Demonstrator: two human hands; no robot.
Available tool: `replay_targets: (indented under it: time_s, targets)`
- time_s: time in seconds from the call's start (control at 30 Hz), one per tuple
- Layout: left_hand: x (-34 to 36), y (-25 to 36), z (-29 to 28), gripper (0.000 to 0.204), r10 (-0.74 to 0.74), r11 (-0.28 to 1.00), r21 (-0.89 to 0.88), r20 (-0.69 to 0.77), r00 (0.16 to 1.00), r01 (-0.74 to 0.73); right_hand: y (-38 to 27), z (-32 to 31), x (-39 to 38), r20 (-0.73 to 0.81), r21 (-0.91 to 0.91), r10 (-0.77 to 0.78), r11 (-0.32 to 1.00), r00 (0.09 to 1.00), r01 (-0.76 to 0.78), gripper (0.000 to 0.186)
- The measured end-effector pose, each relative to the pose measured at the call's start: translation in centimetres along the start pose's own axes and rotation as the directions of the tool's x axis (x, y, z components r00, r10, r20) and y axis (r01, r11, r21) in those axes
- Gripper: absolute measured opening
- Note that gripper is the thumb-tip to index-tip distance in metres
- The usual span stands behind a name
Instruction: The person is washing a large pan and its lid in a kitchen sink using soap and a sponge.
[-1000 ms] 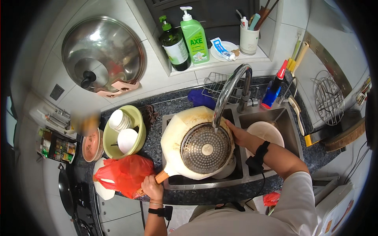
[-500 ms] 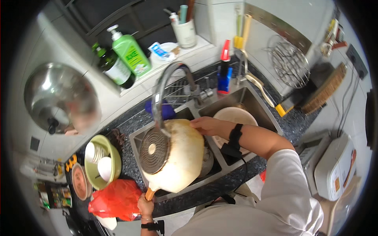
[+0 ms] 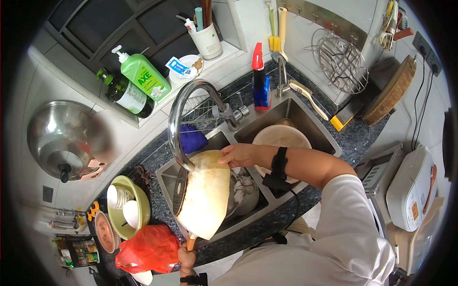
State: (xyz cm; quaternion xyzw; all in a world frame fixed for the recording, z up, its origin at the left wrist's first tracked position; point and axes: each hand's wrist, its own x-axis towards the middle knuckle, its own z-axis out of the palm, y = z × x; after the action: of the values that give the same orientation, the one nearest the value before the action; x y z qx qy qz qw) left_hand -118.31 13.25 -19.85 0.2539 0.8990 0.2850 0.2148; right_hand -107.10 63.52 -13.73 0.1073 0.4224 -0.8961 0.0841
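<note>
A cream-coloured pan with a wooden handle is tipped on its side above the left sink basin, its stained outer wall toward me. My left hand is closed around the handle near the counter's front edge. At the far side, my right hand pinches the pan's rim. The curved chrome faucet arches over, its spout end right by the pan's wall; I cannot tell if water runs. Below, partly hidden by the pan, a metal pot with a crumpled greyish thing sits in the basin.
The right basin holds a pale round basin. A red plastic bag and a green tub with bowls lie left. Behind the sink stand a blue spray bottle, a brush and a purple-blue cloth.
The pan has turned, so its dark ridged base, plain before, now shows only as a thin edge at left. Both hands keep their hold. The whole view has shifted slightly.
</note>
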Motion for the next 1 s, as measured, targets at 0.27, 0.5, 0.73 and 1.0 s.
replay_targets:
  time_s: [0.27, 0.5, 0.73, 1.0]
  targets:
    - [-1.2, 4.0, -0.3, 0.026, -0.17, 0.981, 0.098, -0.006, 0.985, 0.17, -0.3, 1.8, 0.1, -0.274, -0.014, 0.002, 1.0, 0.962, -0.006, 0.037]
    - [-2.4, 7.8, 0.2, 0.018, -0.274, 0.961, 0.082, 0.106, 0.956, 0.266, 0.6, 4.1, 2.2, -0.496, -0.07, -0.184, 0.983, 0.849, 0.172, 0.029]
    - [-2.4, 7.6, 2.1, 0.021, -0.367, 0.926, -0.032, 0.153, 0.917, 0.376, 0.1, 7.0, 1.6, -0.351, -0.044, -0.266, 0.962, 0.898, 0.268, 0.032]
    - [-2.2, 9.4, 3.2, 0.025, -0.363, 0.93, 0.011, 0.199, 0.911, 0.368, 1.4, 9.2, 1.0, -0.219, -0.109, -0.194, 0.979, 0.956, 0.173, 0.049]
